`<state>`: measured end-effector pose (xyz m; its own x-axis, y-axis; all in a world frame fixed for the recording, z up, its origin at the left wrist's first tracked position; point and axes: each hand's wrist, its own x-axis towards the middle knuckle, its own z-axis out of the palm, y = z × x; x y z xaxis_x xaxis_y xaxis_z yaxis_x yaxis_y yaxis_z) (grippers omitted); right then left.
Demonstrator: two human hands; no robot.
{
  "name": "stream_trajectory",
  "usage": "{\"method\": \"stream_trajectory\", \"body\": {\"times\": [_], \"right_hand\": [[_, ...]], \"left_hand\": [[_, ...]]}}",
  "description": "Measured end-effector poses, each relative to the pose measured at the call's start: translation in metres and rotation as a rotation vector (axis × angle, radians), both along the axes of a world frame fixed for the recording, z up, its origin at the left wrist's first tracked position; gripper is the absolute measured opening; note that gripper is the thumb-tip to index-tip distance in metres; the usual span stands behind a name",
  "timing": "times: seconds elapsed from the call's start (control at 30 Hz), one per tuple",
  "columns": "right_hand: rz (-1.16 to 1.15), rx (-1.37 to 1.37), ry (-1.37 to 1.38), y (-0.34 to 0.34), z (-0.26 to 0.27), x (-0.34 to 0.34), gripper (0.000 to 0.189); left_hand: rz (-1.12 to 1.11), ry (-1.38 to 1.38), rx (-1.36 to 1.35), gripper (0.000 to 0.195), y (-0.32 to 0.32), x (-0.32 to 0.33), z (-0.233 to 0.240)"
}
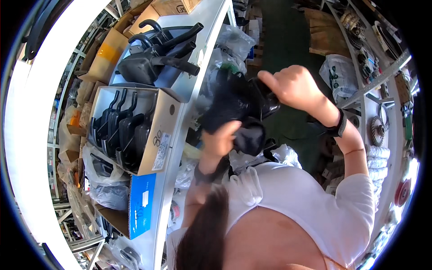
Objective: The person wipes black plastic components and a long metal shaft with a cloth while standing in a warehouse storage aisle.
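Note:
My right hand, wearing a black wristband, is closed on the edge of a glossy black part, whose kind is unclear. Blurred by motion, my left hand grips a dark, soft-looking item, perhaps cloth, that touches the black part. A rounded black end bulges just below, between the two hands. On the shelf to the left lie black metal mufflers with bent pipes. Below them, a cardboard box holds several smaller black mufflers.
A blue-sided carton holding plastic-wrapped items stands at the edge of the white metal shelf. Clear plastic bags lie beyond my hands. At right are a white sack and a metal rack of machine parts. A dark green floor runs between.

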<state>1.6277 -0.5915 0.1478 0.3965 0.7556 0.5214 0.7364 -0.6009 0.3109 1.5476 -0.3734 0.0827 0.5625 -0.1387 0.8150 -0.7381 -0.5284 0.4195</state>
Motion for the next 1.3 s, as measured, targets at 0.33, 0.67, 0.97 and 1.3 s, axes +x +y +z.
{"method": "stream_trajectory", "body": {"times": [0.33, 0.67, 0.97, 1.3], "right_hand": [[0.113, 0.221, 0.148, -0.044, 0.011, 0.077, 0.044], [0.410, 0.237, 0.160, -0.032, -0.010, 0.118, 0.044], [0.538, 0.219, 0.259, -0.011, -0.017, 0.108, 0.044], [0.627, 0.303, 0.425, 0.023, 0.005, 0.072, 0.042]], "left_hand": [[0.604, 0.069, -0.619, 0.033, -0.066, 0.036, -0.001], [0.243, 0.518, -0.392, 0.015, -0.117, 0.028, 0.035], [0.609, 0.116, -0.034, 0.019, -0.101, -0.004, -0.007], [0.857, 0.174, -0.815, 0.037, -0.077, -0.017, -0.005]]}}
